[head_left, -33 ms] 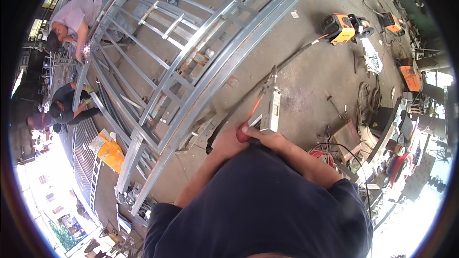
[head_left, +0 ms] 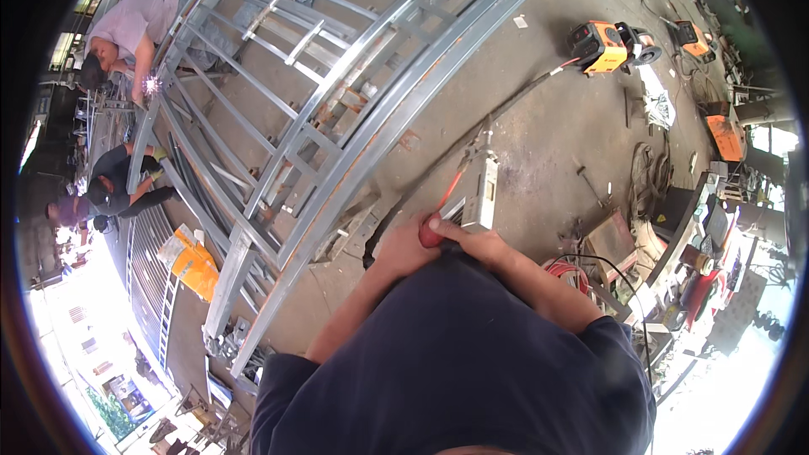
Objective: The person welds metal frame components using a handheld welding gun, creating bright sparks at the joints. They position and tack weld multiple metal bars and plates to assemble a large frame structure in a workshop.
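Note:
In front of my dark shirt, both hands are closed together on a tool with a rounded red handle. An orange-red rod points away from it; I cannot tell the tool's exact kind. My left hand wraps the handle from the left. My right hand is closed from the right, its thumb on top of the handle. Just beyond the right hand is a pale metal bar with a small window, like a spirit level; whether it touches the hand is hidden. A small metal piece sits at its far end.
A long galvanised steel frame spans the left. Sparks show beside a bent-over person; another person is nearby. An orange machine with a dark cable is at far right. A yellow bag lies left.

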Action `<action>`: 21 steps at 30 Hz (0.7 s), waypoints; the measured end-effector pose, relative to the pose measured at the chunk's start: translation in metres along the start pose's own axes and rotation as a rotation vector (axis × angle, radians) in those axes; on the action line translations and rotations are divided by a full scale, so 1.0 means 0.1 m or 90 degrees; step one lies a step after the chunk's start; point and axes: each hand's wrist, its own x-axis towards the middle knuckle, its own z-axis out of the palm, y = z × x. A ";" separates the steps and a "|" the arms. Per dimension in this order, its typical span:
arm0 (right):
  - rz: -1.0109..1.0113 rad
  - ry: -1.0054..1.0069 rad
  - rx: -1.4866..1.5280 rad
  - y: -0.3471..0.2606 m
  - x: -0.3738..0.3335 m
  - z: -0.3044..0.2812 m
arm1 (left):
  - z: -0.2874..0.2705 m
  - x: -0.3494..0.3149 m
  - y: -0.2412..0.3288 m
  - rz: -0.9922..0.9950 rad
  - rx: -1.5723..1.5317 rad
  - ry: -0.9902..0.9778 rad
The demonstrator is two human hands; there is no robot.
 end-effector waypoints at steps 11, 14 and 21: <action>-0.004 0.015 0.107 0.25 0.38 -0.10 | -0.02 0.17 -0.15 -0.017 -0.026 -0.036; -0.059 -0.010 -0.024 0.33 0.52 0.00 | -0.04 0.06 -0.40 -0.008 -0.061 -0.015; -0.026 -0.070 -0.182 0.35 0.69 0.26 | -0.22 -0.18 -0.56 -0.110 -0.118 0.025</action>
